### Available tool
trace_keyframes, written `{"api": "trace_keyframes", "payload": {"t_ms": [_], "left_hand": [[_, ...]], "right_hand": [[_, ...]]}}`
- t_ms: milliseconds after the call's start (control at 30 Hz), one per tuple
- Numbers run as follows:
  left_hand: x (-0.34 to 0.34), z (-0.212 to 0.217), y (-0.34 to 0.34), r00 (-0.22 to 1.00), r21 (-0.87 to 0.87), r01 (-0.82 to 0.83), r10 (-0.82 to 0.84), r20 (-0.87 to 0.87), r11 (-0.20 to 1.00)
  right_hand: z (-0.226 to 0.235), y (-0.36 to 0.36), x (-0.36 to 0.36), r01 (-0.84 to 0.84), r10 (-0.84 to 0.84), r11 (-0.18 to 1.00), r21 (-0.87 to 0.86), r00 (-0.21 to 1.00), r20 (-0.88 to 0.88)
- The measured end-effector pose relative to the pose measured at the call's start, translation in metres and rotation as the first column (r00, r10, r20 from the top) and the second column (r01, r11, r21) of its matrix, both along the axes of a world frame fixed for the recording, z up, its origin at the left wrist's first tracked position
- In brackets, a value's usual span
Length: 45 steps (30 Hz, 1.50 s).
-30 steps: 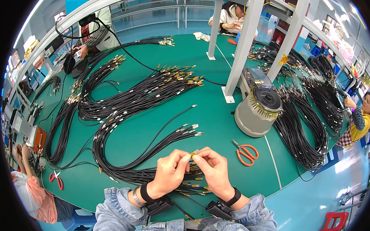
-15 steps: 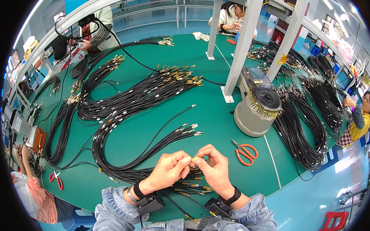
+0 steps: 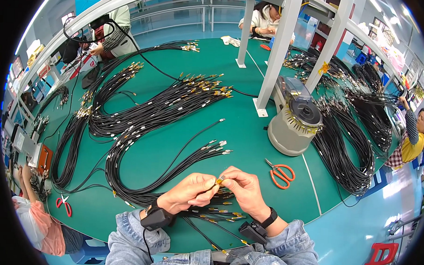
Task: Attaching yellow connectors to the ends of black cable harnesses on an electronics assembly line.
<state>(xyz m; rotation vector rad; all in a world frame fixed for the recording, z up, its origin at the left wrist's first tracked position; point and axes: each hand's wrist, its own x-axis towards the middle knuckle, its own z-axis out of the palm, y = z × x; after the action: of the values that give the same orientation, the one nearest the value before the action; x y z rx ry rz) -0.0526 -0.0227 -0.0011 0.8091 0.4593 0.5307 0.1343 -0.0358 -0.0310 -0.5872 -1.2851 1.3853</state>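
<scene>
At the far left I am seeing a co-worker in a pink garment [image 3: 47,227] sitting at the edge of the green table [image 3: 249,148], with red-handled scissors [image 3: 65,206] lying open just beside. A narrow loop of black cable [image 3: 67,151] is hanging together next, and to its right a thick bundle of black cables [image 3: 147,116] is curving across the tabletop, its ends showing white and yellow. A lower bundle [image 3: 119,180] is bending round toward the hands.

Near the lower middle, the left hand [image 3: 191,192] is clamping a small yellow-and-silver piece [image 3: 219,181] between thumb and fingers. The right hand [image 3: 243,187] is pinching the same piece from the other side, so the two hands are almost meeting over it (whether a cable is running from it behind the fingers, I cannot tell from here). Yellow-tipped cable ends [image 3: 225,216] are spreading out below them.

Farther right, orange-handled scissors [image 3: 282,176] are lying near the right hand, and a grey round-bodied machine [image 3: 290,141] is standing behind them. Beyond it I am seeing another big bundle [image 3: 349,160] draping in a loop, and a co-worker in yellow [image 3: 411,149] reaching up to cables at the far right.
</scene>
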Motion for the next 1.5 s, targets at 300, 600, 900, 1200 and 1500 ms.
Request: {"api": "trace_keyframes", "payload": {"t_ms": [300,600,900,1200,1500], "left_hand": [[0.001,-0.002,-0.002,1.0,-0.04,-0.023,0.023,-0.002,0.999],[0.006,-0.003,-0.001,0.994,0.112,-0.034,0.045,-0.103,0.993],[0.008,-0.024,0.018,0.591,0.957,0.255,0.761,-0.269,0.14],[-0.02,-0.059,0.103,0.283,0.882,0.415,0.89,-0.357,0.222],[-0.013,-0.073,0.129,0.277,0.878,0.33,0.854,-0.44,0.346]], "right_hand": [[0.003,0.001,-0.004,-0.081,0.08,0.997,-0.01,0.993,-0.082],[0.005,0.01,0.014,-0.171,0.172,0.984,-0.051,0.985,0.011],[0.048,0.016,0.107,0.534,-0.527,0.837,0.118,0.732,0.432],[0.068,0.076,0.242,0.723,-0.679,0.66,0.205,0.457,0.574],[0.073,0.089,0.251,0.67,-0.547,0.736,-0.099,0.674,0.496]]}}
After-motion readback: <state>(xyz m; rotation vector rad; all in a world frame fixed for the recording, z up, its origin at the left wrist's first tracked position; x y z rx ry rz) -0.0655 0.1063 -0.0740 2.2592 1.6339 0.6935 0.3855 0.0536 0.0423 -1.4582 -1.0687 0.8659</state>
